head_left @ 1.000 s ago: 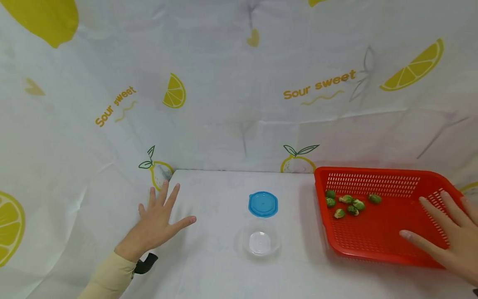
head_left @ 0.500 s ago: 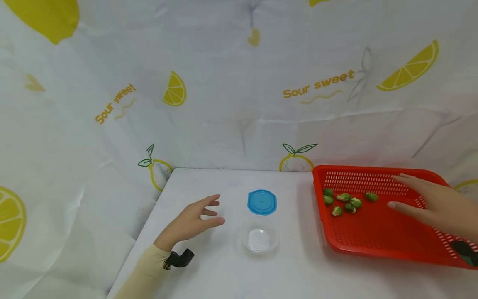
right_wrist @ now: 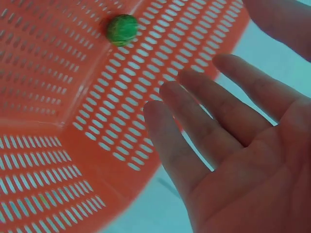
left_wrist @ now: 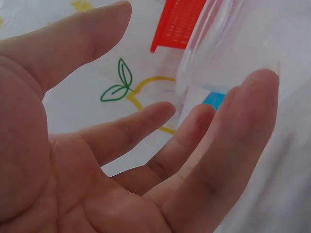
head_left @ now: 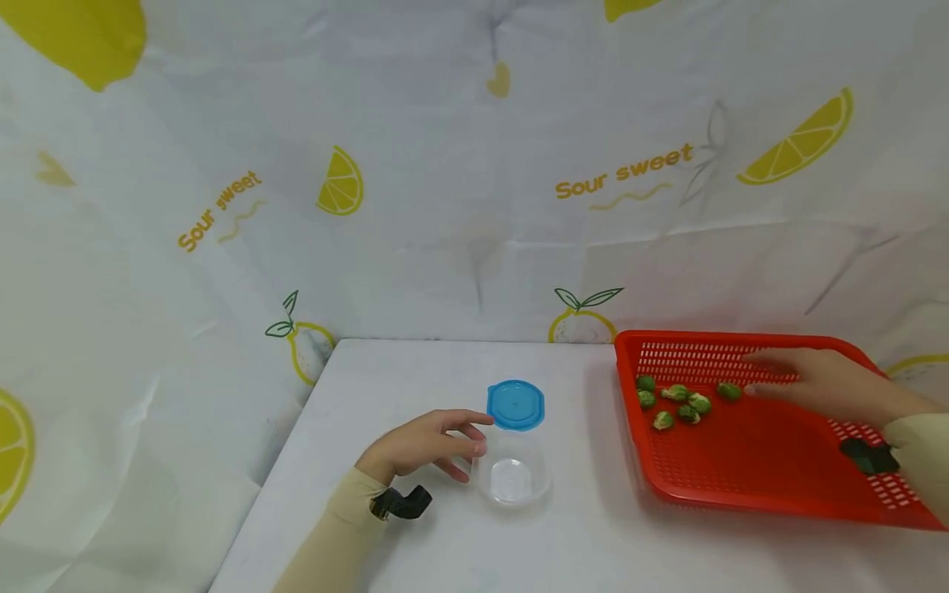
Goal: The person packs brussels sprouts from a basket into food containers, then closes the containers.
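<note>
A clear plastic container (head_left: 513, 473) stands on the white table, with its round opening up. My left hand (head_left: 426, 447) is right at the container's left rim, fingers relaxed and parted; in the left wrist view the fingertips (left_wrist: 265, 85) overlap its clear wall. Over the red basket (head_left: 786, 469) hovers my right hand (head_left: 823, 383), its fingers loosely extended and nothing in them. Closest to its fingertips lies one Brussels sprout (head_left: 729, 391). The right wrist view shows a green sprout (right_wrist: 121, 30) by the basket's slotted wall, apart from the spread fingers.
Behind the container lies a blue lid (head_left: 516, 404), flat on the table. Several more Brussels sprouts (head_left: 688, 403) are gathered at the basket's left side. A lemon-print cloth (head_left: 437, 189) hangs behind the table (head_left: 400, 371).
My left hand has come in from the left to the container's rim, its spread fingers now relaxed. My right hand has moved left over the basket, towards the sprouts.
</note>
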{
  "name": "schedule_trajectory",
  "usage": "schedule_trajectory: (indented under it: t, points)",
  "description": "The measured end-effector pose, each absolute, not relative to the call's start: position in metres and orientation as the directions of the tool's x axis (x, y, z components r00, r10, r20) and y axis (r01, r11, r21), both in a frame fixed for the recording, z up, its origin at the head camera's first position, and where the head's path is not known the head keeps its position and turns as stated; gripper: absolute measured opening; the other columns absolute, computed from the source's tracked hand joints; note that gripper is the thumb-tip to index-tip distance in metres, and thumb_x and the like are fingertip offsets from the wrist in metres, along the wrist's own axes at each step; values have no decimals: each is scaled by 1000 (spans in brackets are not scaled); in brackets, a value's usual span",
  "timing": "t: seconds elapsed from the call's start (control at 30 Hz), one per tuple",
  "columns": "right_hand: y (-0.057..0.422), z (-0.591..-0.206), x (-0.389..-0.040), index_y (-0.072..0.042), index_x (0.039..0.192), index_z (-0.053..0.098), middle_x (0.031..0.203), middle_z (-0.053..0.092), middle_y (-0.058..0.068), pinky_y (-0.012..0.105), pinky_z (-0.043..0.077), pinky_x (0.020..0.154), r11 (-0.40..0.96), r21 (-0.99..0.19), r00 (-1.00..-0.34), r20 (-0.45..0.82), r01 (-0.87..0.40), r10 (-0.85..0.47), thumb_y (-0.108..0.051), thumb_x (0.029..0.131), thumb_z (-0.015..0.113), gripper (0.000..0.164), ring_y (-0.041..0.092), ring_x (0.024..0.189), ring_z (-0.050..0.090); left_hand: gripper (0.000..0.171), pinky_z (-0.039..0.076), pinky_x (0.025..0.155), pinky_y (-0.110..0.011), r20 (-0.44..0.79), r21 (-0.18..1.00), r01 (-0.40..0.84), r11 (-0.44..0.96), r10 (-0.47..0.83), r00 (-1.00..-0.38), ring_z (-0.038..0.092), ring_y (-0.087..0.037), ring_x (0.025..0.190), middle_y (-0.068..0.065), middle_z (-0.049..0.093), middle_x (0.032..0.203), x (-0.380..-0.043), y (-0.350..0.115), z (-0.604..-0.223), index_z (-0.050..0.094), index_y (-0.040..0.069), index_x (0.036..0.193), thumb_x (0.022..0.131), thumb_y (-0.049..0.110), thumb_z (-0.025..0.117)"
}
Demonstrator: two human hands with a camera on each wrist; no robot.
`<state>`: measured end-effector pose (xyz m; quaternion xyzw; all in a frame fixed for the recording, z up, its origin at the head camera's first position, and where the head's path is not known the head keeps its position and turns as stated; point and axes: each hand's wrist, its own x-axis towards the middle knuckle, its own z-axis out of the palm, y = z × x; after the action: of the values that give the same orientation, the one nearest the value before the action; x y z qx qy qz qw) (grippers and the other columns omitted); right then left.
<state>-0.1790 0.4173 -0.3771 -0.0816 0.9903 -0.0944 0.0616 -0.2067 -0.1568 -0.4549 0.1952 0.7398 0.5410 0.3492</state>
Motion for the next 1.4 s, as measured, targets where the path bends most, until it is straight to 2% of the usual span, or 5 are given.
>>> schedule_trajectory:
  t: [0.17, 0.5, 0.8, 1.0, 1.4]
  points:
    - [424, -388, -190, 9, 138, 66, 135, 67, 36, 72, 56, 94, 945, -296, -967, -164, -140, -195, -38, 99, 79, 63, 57, 123, 62, 56, 69, 85, -44, -314, 935, -96, 342, 669, -674, 75, -23, 97, -11, 69, 122, -210, -160, -464, 64, 14, 150, 99, 32, 79]
    - [439, -407, -204, 11, 136, 67, 134, 66, 38, 72, 55, 92, 929, -364, -958, -236, -69, -163, -31, 102, 74, 55, 61, 123, 59, 50, 69, 85, -39, -313, 950, -209, 233, 705, -637, 76, -18, 88, -7, 75, 111, -223, -160, -487, 67, 15, 146, 99, 23, 81]
    - [443, -417, -208, 9, 134, 69, 133, 68, 36, 70, 56, 94, 919, -392, -959, -241, -47, -152, -30, 102, 75, 51, 57, 122, 61, 56, 69, 81, -35, -294, 951, -265, 161, 737, -608, 77, -15, 80, -3, 76, 102, -220, -160, -494, 61, 6, 151, 98, 12, 79]
    - [439, -419, -218, 5, 130, 74, 125, 76, 27, 67, 58, 96, 914, -403, -960, -233, -52, -157, -28, 101, 76, 43, 46, 114, 68, 56, 68, 76, -32, -282, 953, -273, 134, 723, -631, 75, -15, 79, -2, 75, 99, -220, -163, -498, 62, 9, 150, 97, 9, 80]
    - [440, -430, -219, 6, 127, 76, 124, 75, 31, 65, 57, 92, 910, -415, -966, -236, 5, -102, -31, 98, 80, 47, 48, 112, 67, 58, 68, 75, -30, -262, 950, -300, 90, 756, -601, 76, -13, 77, 0, 75, 97, -220, -159, -502, 58, 7, 153, 98, 4, 77]
